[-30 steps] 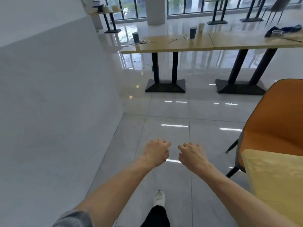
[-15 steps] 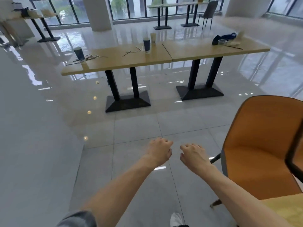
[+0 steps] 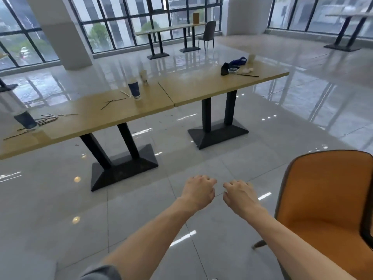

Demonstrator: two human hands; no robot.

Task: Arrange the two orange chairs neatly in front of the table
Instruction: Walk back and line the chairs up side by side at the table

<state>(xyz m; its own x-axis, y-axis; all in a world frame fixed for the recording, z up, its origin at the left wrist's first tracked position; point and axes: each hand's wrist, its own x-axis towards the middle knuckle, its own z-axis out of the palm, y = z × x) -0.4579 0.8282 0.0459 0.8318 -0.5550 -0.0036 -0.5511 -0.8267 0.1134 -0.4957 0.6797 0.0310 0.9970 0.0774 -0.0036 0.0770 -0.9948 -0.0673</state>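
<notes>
One orange chair [image 3: 327,203] with a dark rim stands at the lower right, its seat facing me; a dark edge at the far right may belong to a second chair. Two joined wooden tables, the left table [image 3: 96,120] and the right table [image 3: 203,87], stand ahead on black pedestal bases. My left hand [image 3: 198,190] and my right hand [image 3: 240,194] hover side by side over the floor, fingers curled, holding nothing. The right hand is just left of the orange chair, not touching it.
Paper cups [image 3: 134,89], scattered sticks [image 3: 113,102] and a dark bag [image 3: 232,65] lie on the tables. A grey chair [image 3: 207,35] and another table [image 3: 171,30] stand by the far windows. A white pillar [image 3: 58,31] rises at the left. Glossy tiled floor lies all around.
The view has swung right and up: the white wall at the left is gone, the tables shifted left, and more of the orange chair shows. Both hands stay curled and close together.
</notes>
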